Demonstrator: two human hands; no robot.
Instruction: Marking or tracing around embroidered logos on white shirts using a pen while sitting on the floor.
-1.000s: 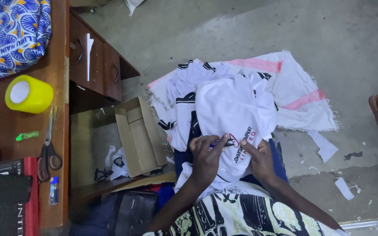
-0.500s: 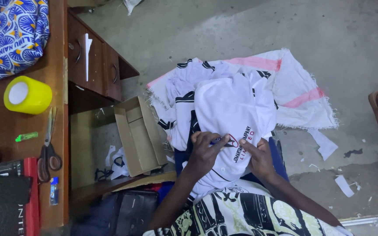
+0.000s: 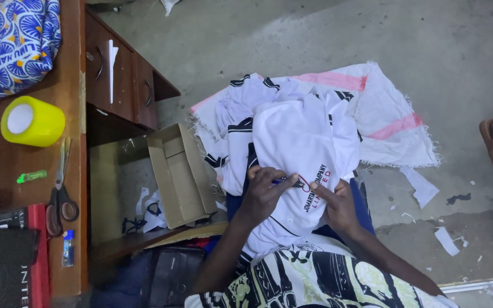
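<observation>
Both hands (image 3: pixel 300 197) pinch a white shirt (image 3: pixel 306 142); seemingly pen-like tool (image 3: pixel 285 181) points right.

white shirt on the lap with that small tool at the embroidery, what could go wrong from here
The left hand holds a small blue-handled tool right at the stitched lettering of the white shirt, so a slip could nick the fabric. The right hand pins the cloth beside the tip, so a finger could get pricked.
</observation>
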